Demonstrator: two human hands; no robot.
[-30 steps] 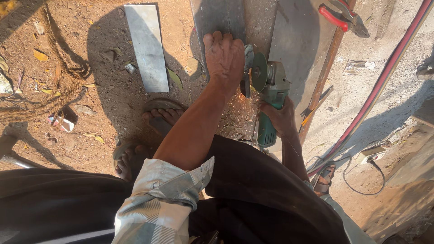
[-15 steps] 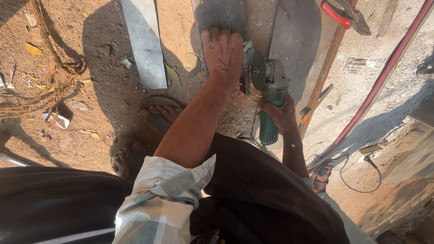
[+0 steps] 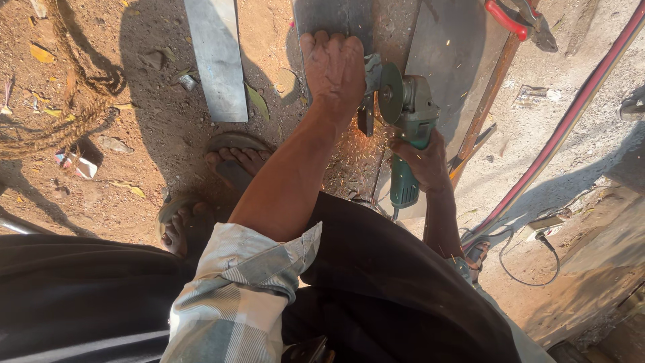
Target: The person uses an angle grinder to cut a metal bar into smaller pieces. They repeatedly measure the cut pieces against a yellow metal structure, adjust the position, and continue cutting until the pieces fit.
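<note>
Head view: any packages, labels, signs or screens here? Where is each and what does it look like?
Crumpled wrapper scrap: on the dirt at left, by the rope; small, pale with red and blue patches.
Flattened pale packet or card: on the ground at upper right; greyish, dusty.
No signs or screens show.

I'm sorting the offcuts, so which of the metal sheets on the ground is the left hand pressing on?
The middle sheet: the left hand lies flat on it beside the green angle grinder. The loose strip further left lies untouched.
</note>
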